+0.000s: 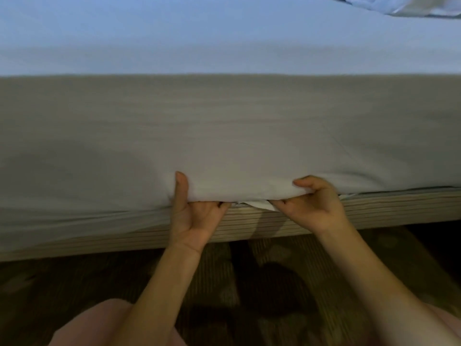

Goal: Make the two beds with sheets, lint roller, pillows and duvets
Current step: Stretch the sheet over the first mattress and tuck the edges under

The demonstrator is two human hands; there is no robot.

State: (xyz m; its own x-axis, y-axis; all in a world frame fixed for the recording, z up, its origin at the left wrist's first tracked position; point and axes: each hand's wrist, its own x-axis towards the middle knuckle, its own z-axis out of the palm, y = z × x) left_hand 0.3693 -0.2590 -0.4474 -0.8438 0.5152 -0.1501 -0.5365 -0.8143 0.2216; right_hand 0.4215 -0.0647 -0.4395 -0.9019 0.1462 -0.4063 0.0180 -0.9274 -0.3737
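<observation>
A pale sheet (224,126) covers the top and the near side of the mattress, stretched smooth. At its lower edge my left hand (197,216) holds the sheet's hem, thumb up against the mattress side and fingers curled under the edge. My right hand (314,206) grips the same hem a little to the right, thumb on top of a fold and fingers tucked beneath. A small white corner of cloth (259,204) peeks out between the two hands. A crumpled white piece of bedding (404,5) lies on the bed at the far right.
Below the mattress runs a striped bed base (374,211) across the whole view. Dark patterned carpet (274,283) lies in front of it. My knees in pink cloth (99,325) show at the bottom edge.
</observation>
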